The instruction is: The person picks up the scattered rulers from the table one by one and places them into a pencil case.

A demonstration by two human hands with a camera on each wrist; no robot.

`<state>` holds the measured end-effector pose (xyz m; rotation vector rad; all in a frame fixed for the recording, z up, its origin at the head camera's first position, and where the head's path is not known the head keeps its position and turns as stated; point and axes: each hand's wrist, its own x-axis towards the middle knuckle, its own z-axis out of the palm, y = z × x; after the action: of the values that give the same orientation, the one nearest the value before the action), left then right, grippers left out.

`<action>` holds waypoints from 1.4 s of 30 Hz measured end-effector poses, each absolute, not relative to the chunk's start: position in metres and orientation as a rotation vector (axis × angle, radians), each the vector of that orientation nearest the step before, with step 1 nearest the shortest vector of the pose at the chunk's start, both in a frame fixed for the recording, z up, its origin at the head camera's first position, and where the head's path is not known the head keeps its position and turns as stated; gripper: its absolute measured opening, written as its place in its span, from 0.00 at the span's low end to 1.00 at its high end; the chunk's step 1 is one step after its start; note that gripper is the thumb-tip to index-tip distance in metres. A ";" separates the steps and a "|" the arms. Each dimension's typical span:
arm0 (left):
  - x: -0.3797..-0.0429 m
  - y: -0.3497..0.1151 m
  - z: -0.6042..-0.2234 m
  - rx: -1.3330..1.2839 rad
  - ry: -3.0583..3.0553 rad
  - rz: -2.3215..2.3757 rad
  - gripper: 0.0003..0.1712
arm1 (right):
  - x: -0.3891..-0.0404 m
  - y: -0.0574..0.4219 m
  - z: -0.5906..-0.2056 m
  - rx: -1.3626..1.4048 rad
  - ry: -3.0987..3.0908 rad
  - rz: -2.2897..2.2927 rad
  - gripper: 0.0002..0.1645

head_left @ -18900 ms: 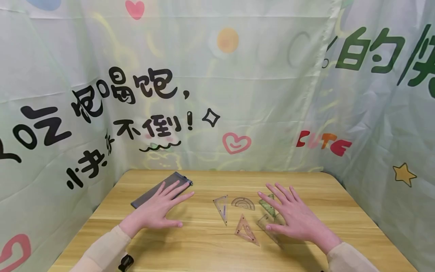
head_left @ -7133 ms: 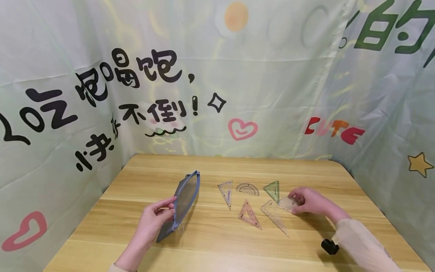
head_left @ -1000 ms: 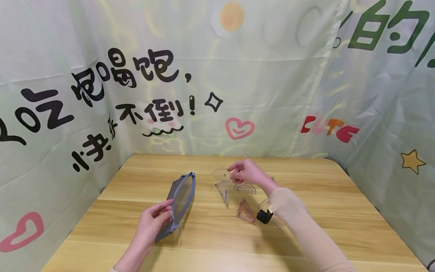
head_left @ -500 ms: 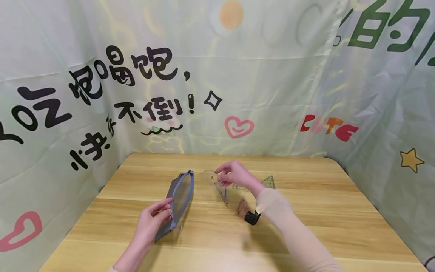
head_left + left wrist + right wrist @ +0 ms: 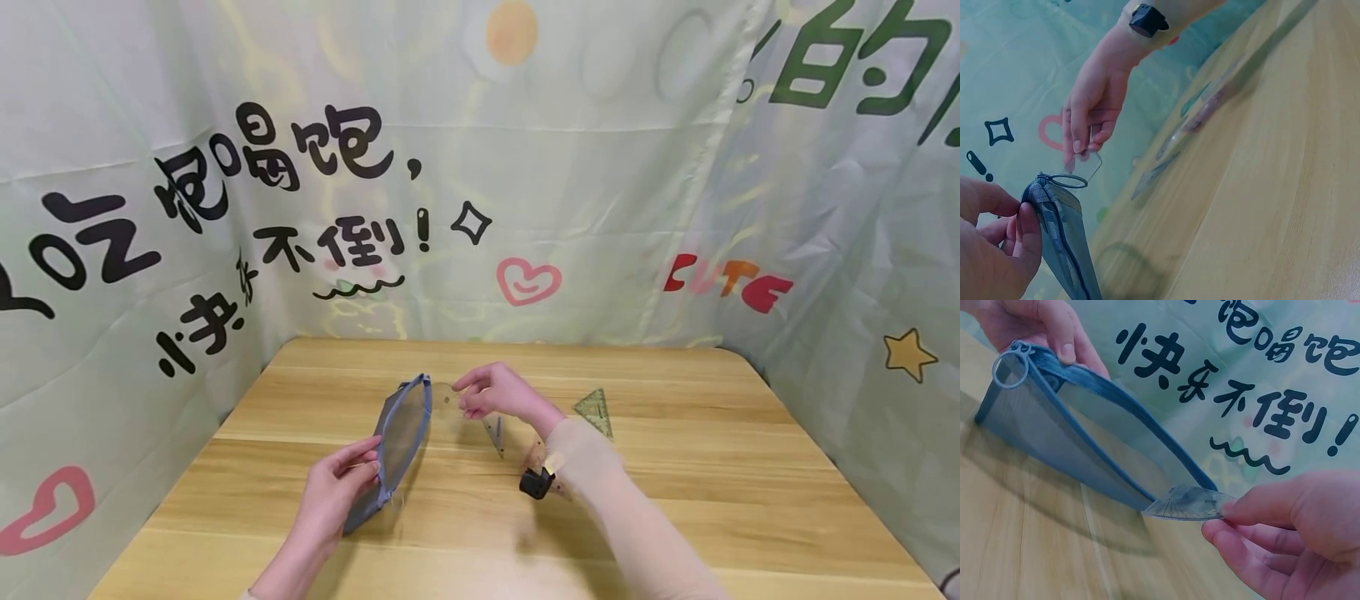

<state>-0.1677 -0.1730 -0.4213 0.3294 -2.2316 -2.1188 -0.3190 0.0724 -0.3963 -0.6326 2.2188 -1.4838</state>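
Nearest, the left hand [image 5: 333, 487] is pinching the edge of a blue-grey mesh pouch [image 5: 405, 442] between thumb and fingers, holding it tilted over the table [image 5: 675, 467] with its unzipped mouth gaping toward the right. A black device [image 5: 536, 483] is sitting at the cuff of the right sleeve [image 5: 615, 500], partly covering a pink triangle [image 5: 536, 454]. Further on, the right hand [image 5: 498, 390] is gripping a clear plastic piece [image 5: 1188, 503] marked with radiating lines, thumb on top and fingers below. That piece is pointing at the far end of the pouch's mouth; whether its tip is inside, the views are not showing. Just beyond the pink one, a clear triangle [image 5: 499, 433] is lying half hidden below the right hand, while a green triangle [image 5: 596, 414] is lying farther right. Behind, a printed cloth [image 5: 600, 192] is hanging.
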 end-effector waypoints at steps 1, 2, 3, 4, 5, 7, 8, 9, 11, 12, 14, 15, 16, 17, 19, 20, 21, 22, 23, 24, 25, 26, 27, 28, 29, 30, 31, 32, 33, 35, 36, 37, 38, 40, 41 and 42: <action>-0.168 -0.173 -0.421 0.324 -2.222 -2.129 0.25 | -0.319 0.071 -0.397 -0.625 2.214 -1.488 0.20; -0.168 -0.173 -0.422 0.320 -2.214 -2.139 0.26 | -0.319 0.070 -0.397 -0.618 2.206 -1.492 0.20; -0.168 -0.172 -0.422 0.315 -2.202 -2.151 0.26 | -0.319 0.068 -0.397 -0.613 2.201 -1.497 0.21; -0.168 -0.172 -0.422 0.312 -2.196 -2.158 0.26 | -0.319 0.066 -0.398 -0.609 2.194 -1.503 0.21; -0.168 -0.172 -0.422 0.310 -2.188 -2.167 0.26 | -0.318 0.065 -0.398 -0.601 2.185 -1.510 0.21; -0.167 -0.172 -0.422 0.309 -2.180 -2.179 0.27 | -0.318 0.061 -0.399 -0.593 2.168 -1.524 0.21; -0.167 -0.172 -0.422 0.308 -2.182 -2.178 0.27 | -0.317 0.059 -0.399 -0.591 2.158 -1.532 0.22; -0.167 -0.172 -0.422 0.308 -2.186 -2.177 0.27 | -0.317 0.058 -0.400 -0.585 2.150 -1.538 0.22; -0.167 -0.171 -0.422 0.306 -2.201 -2.168 0.26 | -0.317 0.055 -0.401 -0.576 2.132 -1.554 0.23; -0.167 -0.171 -0.422 0.306 -2.208 -2.163 0.26 | -0.316 0.053 -0.402 -0.572 2.125 -1.560 0.23; -0.167 -0.170 -0.422 0.309 -2.221 -2.154 0.26 | -0.316 0.050 -0.403 -0.561 2.107 -1.573 0.24; -0.167 -0.170 -0.422 0.310 -2.224 -2.153 0.26 | -0.316 0.049 -0.404 -0.555 2.102 -1.579 0.24; -0.167 -0.170 -0.422 0.312 -2.225 -2.153 0.25 | -0.316 0.048 -0.405 -0.553 2.100 -1.586 0.24; -0.167 -0.170 -0.422 0.314 -2.223 -2.155 0.25 | -0.316 0.046 -0.405 -0.549 2.101 -1.591 0.23; -0.167 -0.169 -0.422 0.312 -2.222 -2.158 0.25 | -0.316 0.044 -0.406 -0.538 2.093 -1.604 0.23; -0.167 -0.169 -0.422 0.310 -2.225 -2.159 0.25 | -0.316 0.043 -0.406 -0.533 2.088 -1.612 0.22; -0.167 -0.169 -0.422 0.309 -2.227 -2.160 0.25 | -0.315 0.041 -0.407 -0.529 2.087 -1.619 0.22; -0.167 -0.169 -0.422 0.308 -2.229 -2.161 0.25 | -0.315 0.040 -0.407 -0.526 2.085 -1.623 0.22; -0.167 -0.169 -0.422 0.307 -2.231 -2.161 0.26 | -0.315 0.039 -0.408 -0.524 2.081 -1.627 0.21; -0.166 -0.169 -0.422 0.306 -2.232 -2.162 0.26 | -0.314 0.038 -0.408 -0.524 2.077 -1.630 0.21; -0.166 -0.169 -0.422 0.307 -2.232 -2.163 0.26 | -0.314 0.037 -0.409 -0.524 2.076 -1.631 0.21; -0.166 -0.169 -0.422 0.307 -2.233 -2.164 0.26 | -0.313 0.036 -0.409 -0.525 2.073 -1.631 0.22; -0.166 -0.169 -0.422 0.307 -2.231 -2.166 0.26 | -0.312 0.036 -0.409 -0.529 2.072 -1.631 0.22; -0.166 -0.168 -0.422 0.306 -2.230 -2.168 0.26 | -0.311 0.035 -0.409 -0.534 2.072 -1.628 0.22; -0.166 -0.168 -0.422 0.305 -2.228 -2.171 0.26 | -0.310 0.034 -0.409 -0.539 2.071 -1.625 0.23; -0.167 -0.168 -0.422 0.304 -2.225 -2.174 0.26 | -0.310 0.034 -0.408 -0.541 2.071 -1.621 0.23; -0.167 -0.168 -0.422 0.302 -2.223 -2.177 0.26 | -0.309 0.034 -0.408 -0.541 2.070 -1.618 0.23; -0.167 -0.168 -0.422 0.299 -2.221 -2.179 0.26 | -0.308 0.033 -0.408 -0.540 2.071 -1.615 0.23; -0.167 -0.167 -0.422 0.298 -2.218 -2.180 0.26 | -0.308 0.033 -0.408 -0.534 2.072 -1.612 0.23; -0.168 -0.167 -0.422 0.298 -2.215 -2.179 0.26 | -0.307 0.032 -0.408 -0.528 2.079 -1.606 0.22; -0.168 -0.167 -0.423 0.297 -2.214 -2.178 0.26 | -0.307 0.032 -0.408 -0.524 2.084 -1.604 0.22; -0.168 -0.167 -0.423 0.297 -2.214 -2.177 0.26 | -0.306 0.032 -0.408 -0.521 2.088 -1.602 0.21; -0.168 -0.167 -0.423 0.298 -2.212 -2.176 0.26 | -0.306 0.032 -0.407 -0.520 2.092 -1.600 0.21; -0.168 -0.167 -0.422 0.301 -2.211 -2.175 0.26 | -0.305 0.032 -0.407 -0.525 2.100 -1.594 0.21; -0.168 -0.167 -0.422 0.302 -2.210 -2.174 0.26 | -0.305 0.032 -0.407 -0.527 2.106 -1.590 0.21; -0.168 -0.167 -0.422 0.302 -2.211 -2.173 0.26 | -0.304 0.032 -0.406 -0.532 2.112 -1.586 0.21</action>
<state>-0.1679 -0.1668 -0.4222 0.3023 -2.2106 -2.1730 -0.3041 0.0322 -0.4064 -0.5324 2.1119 -1.5857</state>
